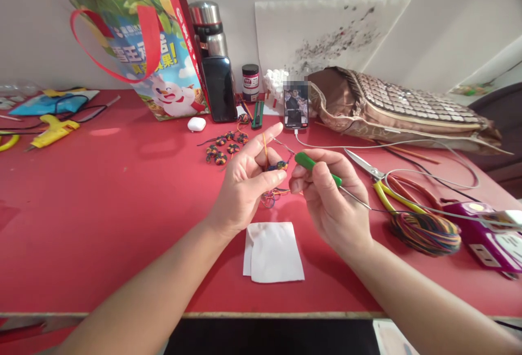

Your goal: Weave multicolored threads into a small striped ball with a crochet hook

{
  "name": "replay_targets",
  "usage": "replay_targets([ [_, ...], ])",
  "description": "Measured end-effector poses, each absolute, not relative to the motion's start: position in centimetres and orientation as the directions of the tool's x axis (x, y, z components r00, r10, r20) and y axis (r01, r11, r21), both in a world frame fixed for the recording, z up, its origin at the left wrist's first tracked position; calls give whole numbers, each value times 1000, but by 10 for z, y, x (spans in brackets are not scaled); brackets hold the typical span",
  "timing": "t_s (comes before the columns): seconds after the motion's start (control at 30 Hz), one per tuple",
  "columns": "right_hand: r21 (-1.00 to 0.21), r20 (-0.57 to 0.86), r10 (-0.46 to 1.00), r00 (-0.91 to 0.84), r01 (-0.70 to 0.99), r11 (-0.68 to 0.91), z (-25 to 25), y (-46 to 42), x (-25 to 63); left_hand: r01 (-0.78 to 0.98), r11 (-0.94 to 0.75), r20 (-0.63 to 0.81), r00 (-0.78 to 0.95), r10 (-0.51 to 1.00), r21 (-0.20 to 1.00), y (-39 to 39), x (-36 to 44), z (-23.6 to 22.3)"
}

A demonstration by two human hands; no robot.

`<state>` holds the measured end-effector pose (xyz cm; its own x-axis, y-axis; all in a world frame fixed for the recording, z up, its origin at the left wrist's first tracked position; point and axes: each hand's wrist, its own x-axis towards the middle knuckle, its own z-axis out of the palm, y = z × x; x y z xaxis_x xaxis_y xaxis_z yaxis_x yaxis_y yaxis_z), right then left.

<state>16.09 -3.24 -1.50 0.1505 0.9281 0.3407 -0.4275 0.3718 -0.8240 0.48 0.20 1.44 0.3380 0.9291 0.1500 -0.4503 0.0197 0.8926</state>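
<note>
My right hand [332, 194] grips a crochet hook [316, 167] by its green handle, its thin metal tip pointing left toward my other hand. A small multicoloured crochet piece [280, 166] is pinched between the thumb and fingers of my left hand [248, 181]. Orange yarn [266, 148] runs up over the raised index finger. Below the fingers, loose loops of coloured yarn [270, 198] hang or lie on the table. Several small crocheted flowers [221, 157] lie beyond my left hand. A ball of multicoloured yarn [426, 232] sits to the right.
White folded tissue [277, 251] lies on the red table [122, 235] near its front edge. Scissors [371, 167] and a purple power strip [481, 235] are at right. Behind stand a propped phone [296, 107], a dark phone [220, 88] and a large bag [138, 45]. A yellow glue gun [53, 129] lies left.
</note>
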Motion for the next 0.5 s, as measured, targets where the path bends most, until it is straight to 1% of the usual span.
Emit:
replay_targets([
  [0.07,-824,324,937,131,-447,347,-12,-32,163,-439,23,147,349,926,898,2,4,15],
  [0.13,-830,284,955,83,-477,288,-7,-30,168,-415,31,139,373,917,909,3,1,16],
  [0.3,-829,175,983,-50,-546,120,8,-23,184,-303,42,123,505,854,952,5,-10,27],
  [0.4,-849,134,985,-111,-526,56,14,-21,191,-228,9,132,598,790,974,5,-13,34],
  [0.5,-880,123,985,-117,-472,54,19,-22,195,-138,-28,112,650,752,990,3,-16,37],
])
